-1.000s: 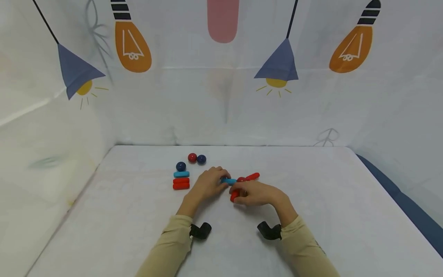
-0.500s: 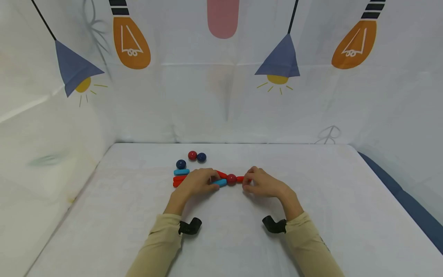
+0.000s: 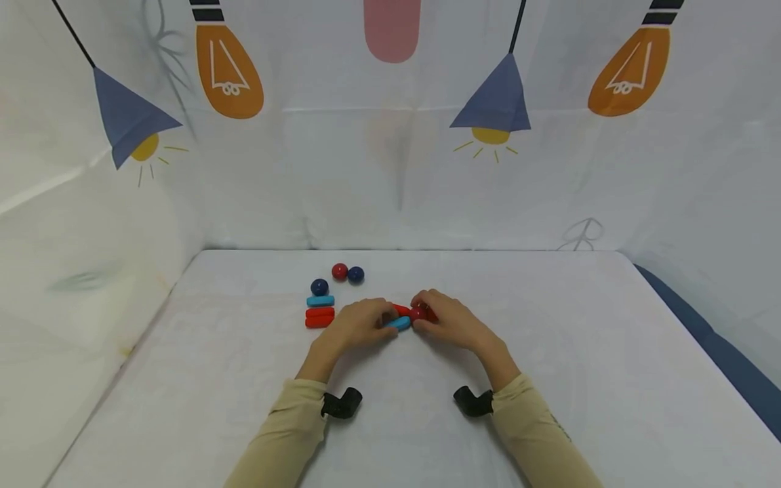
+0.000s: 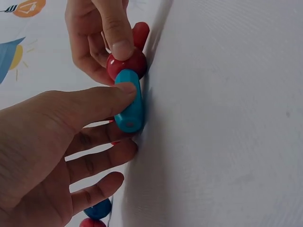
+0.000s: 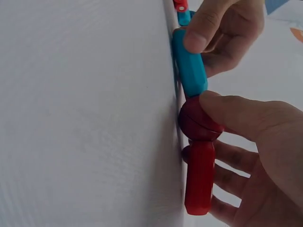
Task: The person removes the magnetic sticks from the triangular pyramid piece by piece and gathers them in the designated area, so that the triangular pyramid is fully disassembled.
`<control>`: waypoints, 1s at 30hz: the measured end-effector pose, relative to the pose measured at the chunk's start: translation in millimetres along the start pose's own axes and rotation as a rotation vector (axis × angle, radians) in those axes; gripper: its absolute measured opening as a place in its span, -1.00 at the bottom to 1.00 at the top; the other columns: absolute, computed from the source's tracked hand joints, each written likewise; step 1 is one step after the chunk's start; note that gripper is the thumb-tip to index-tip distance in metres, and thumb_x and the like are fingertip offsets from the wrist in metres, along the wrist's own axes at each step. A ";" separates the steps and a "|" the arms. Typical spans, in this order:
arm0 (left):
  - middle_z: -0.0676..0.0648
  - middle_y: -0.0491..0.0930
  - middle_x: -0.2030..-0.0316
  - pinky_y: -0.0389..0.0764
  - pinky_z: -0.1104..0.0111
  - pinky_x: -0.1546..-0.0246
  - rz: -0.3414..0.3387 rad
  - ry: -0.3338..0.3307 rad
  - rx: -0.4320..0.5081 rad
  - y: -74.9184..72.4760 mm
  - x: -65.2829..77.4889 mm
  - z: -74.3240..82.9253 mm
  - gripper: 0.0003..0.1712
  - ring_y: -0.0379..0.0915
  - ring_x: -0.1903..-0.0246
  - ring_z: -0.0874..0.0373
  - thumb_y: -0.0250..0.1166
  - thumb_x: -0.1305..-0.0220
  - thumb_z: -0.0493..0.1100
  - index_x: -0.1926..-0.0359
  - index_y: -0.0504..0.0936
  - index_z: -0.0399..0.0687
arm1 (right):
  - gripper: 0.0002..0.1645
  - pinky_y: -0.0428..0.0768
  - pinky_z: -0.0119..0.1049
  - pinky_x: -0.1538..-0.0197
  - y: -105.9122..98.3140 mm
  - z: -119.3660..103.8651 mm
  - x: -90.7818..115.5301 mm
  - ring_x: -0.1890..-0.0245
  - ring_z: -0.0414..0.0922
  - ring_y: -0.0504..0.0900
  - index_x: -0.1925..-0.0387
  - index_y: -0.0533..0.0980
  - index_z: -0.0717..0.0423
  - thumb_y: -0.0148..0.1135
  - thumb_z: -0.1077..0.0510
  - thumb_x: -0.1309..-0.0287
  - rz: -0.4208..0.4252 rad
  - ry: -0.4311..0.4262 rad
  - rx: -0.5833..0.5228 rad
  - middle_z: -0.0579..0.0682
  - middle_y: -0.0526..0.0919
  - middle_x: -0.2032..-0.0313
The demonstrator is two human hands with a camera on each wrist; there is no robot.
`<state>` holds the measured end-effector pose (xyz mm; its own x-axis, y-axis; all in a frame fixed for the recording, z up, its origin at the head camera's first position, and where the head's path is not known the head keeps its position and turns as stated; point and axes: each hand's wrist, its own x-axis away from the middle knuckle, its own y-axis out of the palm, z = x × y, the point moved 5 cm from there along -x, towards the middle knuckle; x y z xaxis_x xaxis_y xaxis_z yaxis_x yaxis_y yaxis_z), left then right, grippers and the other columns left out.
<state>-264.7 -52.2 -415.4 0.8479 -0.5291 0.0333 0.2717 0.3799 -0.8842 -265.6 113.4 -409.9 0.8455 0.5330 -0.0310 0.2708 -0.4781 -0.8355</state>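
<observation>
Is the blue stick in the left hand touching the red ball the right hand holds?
Touching: both wrist views show the blue stick meeting the red ball.

Soft, diffuse light with faint shadows, wrist views dimmer

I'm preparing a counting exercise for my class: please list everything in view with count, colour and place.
Backdrop: 1, white, behind
Table: 1, white, in front
Printed lamps: 2, blue-yellow, backdrop
Printed bulbs: 2, orange, backdrop
Pink shape: 1, pink, top centre
Looped lines: 2, grey, backdrop
Strip: 1, dark blue, right of table
Loose balls: 3, two dark blue, one red, table's far left
Loose rods: 3, two red, one light blue, nearer
Centre ball: 1, red
Centre rods: one light blue, two red, around it; more may be hidden
Wrist devices: 2, black
Sleeves: 2, beige
Left hand, right hand: bare, centre
</observation>
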 end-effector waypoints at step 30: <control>-0.01 0.55 0.35 0.44 0.34 0.29 -0.098 -0.216 0.200 -73.1 68.4 -81.6 -0.80 0.41 0.31 0.13 0.38 -0.10 -0.02 0.32 0.62 0.00 | -0.63 0.46 -0.24 0.15 3.9 5.0 -2.2 0.21 -0.14 0.43 -0.02 0.41 0.03 0.20 0.06 -0.19 -0.021 0.075 0.002 -0.06 0.52 0.21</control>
<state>-263.8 -178.0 -386.6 0.8846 -0.4052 0.2309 0.4230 0.4885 -0.7632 -268.7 113.9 -415.9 0.8718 0.4890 0.0281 0.2882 -0.4656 -0.8367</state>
